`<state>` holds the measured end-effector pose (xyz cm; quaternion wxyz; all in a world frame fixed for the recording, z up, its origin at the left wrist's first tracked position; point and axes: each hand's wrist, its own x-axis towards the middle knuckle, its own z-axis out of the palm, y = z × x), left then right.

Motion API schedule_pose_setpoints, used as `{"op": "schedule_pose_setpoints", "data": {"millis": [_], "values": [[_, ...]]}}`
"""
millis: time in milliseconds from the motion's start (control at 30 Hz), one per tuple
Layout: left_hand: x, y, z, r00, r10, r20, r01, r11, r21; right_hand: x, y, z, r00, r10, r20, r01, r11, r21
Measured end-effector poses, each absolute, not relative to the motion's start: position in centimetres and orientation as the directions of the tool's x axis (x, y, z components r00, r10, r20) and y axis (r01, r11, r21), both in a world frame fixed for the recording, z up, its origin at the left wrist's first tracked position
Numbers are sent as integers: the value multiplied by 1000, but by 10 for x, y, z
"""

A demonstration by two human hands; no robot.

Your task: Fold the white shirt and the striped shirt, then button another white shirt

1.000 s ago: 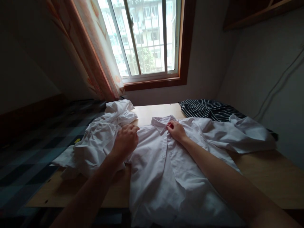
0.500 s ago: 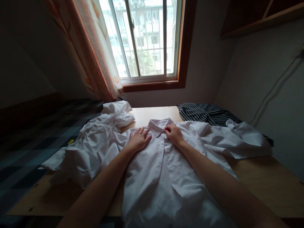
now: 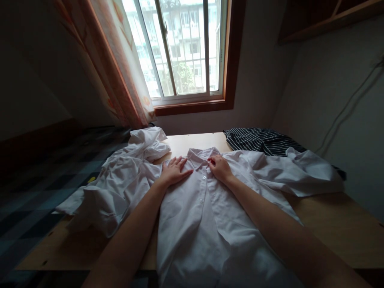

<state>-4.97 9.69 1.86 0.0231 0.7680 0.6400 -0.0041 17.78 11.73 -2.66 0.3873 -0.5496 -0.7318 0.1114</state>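
A white button-up shirt (image 3: 186,216) lies front side up with its collar toward the window and its sleeves spread to both sides. My left hand (image 3: 174,171) rests flat on the shirt's left shoulder area, fingers spread. Just below the collar (image 3: 202,155), my right hand (image 3: 220,168) pinches the shirt's front edge between thumb and fingers. Small buttons (image 3: 201,201) run down the front placket, whose lower part gapes apart. The shirt's bottom hem is out of view.
Another crumpled white garment (image 3: 147,142) lies at the back left. Black-and-white striped cloth (image 3: 261,140) is at the back right. The wooden board (image 3: 339,228) holds them all, beside a dark checked bedspread (image 3: 27,200). A window (image 3: 186,52) and curtain (image 3: 111,72) stand behind.
My left hand has slid slightly left and its thumb has spread out more. My right hand stays pinched at the collar. The view has shifted a little.
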Motion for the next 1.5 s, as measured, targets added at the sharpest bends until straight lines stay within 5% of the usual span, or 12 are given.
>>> {"op": "schedule_pose_setpoints", "data": {"millis": [233, 533, 767, 900, 1033, 1500], "values": [[-56, 94, 8, 268, 960, 85, 963, -268, -14, 183, 123, -29, 44, 899, 437, 517, 354, -780], [-58, 95, 15, 147, 989, 5, 989, -147, 11, 198, 131, -28, 271, 924, 271, 74, 261, -963], [-61, 88, 12, 64, 993, 104, 996, -57, -68, 228, 127, -10, 162, 755, 635, 578, 449, -681], [-59, 91, 8, 93, 995, 28, 995, -91, -48, 226, 123, -20, -50, 905, 423, 851, 261, -456], [-56, 94, 10, 50, 997, -56, 998, -51, -25, 218, 118, -28, -98, 976, 197, 946, 153, -285], [-51, 87, 40, 52, 984, -172, 994, -67, -81, 205, 92, -23, -70, 997, 33, 976, 75, -206]]}}
